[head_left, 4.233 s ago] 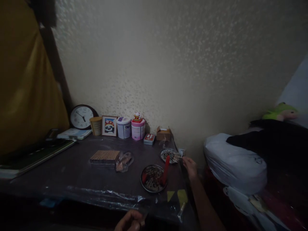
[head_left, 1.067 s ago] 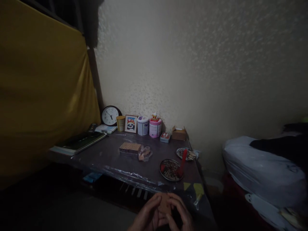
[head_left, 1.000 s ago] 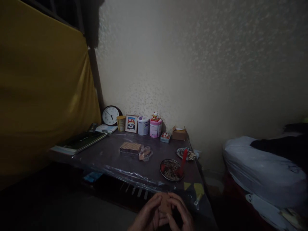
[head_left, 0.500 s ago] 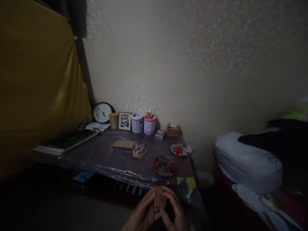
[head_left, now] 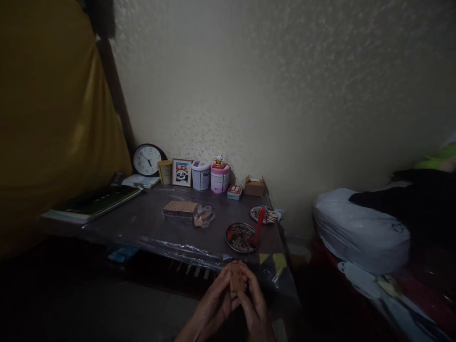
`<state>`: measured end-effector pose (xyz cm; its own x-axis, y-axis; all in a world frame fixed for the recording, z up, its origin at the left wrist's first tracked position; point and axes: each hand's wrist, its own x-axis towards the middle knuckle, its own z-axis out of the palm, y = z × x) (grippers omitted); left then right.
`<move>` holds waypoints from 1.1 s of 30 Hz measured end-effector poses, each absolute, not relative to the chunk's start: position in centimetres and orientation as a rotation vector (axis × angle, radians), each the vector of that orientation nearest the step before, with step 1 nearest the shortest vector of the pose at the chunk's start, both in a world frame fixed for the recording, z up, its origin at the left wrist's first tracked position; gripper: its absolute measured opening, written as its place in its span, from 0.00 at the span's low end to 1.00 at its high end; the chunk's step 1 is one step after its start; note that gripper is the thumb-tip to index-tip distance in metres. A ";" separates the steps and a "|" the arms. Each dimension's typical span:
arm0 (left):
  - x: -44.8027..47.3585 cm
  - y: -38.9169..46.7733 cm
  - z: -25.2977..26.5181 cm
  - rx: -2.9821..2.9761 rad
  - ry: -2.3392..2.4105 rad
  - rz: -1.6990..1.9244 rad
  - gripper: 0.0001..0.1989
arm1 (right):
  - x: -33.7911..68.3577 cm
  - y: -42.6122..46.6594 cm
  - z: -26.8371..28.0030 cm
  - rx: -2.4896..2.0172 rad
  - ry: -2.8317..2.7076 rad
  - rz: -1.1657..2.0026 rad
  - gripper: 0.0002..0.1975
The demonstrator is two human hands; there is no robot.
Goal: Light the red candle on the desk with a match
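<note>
1. Clock directions read from the hands; 12 o'clock = toward the wall (head_left: 285, 95).
2. Left hand (head_left: 218, 295): grip narrow, thumb and fingers along the 9 o'clock side of a small brown rectangular piece (head_left: 236, 279).
3. Right hand (head_left: 255, 300): grip narrow too, holds the same piece from its 3 o'clock side; thumb near the lower end.
4. Piece is between both hands, just off the 6 o'clock edge of the plastic-covered table (head_left: 135, 222). Long axis points roughly to 12. Fine markings too dim to read.
5. At 12, on the table: round metal plate (head_left: 242, 251), dark-and-pale speckled contents, red utensil (head_left: 261, 218) leaning up out of it.
6. At 1, beyond it: smaller plate (head_left: 253, 219), pale sticks (head_left: 271, 216) fanned over its 3 o'clock rim.
7. At 11: ridged tan block (head_left: 180, 209); clear plastic bag (head_left: 204, 216) just beside it, tan contents.
8. Back row, 11 to 12: clock (head_left: 148, 160), yellow cup (head_left: 165, 172), framed panda picture (head_left: 182, 172), white tin (head_left: 201, 176), pink tin (head_left: 220, 179) topped by a figurine (head_left: 218, 160), small red-topped box (head_left: 234, 192), open carton (head_left: 254, 186).
9. At 10: dark green book (head_left: 98, 204).
10. At 2: white bag (head_left: 363, 232), off the table.
</note>
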<state>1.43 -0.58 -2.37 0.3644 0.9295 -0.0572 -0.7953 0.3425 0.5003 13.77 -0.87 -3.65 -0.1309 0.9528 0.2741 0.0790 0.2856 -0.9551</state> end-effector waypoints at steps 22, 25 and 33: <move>1.2 -1.7 -2.6 0.548 0.449 0.920 0.17 | 16.7 0.8 -2.1 -1.115 -1.345 1.200 0.12; 1.2 -1.8 -2.6 0.539 0.451 0.911 0.18 | 16.8 0.9 -2.1 -1.143 -1.339 1.211 0.12; 1.2 -1.6 -2.7 0.546 0.449 0.893 0.19 | 16.8 1.0 -2.2 -1.104 -1.373 1.252 0.12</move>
<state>1.17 -1.57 -2.75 0.5521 0.8220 -0.1396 -0.6020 0.5088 0.6154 16.81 1.00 -2.17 -0.1500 0.9864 0.0670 0.0240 0.0714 -0.9972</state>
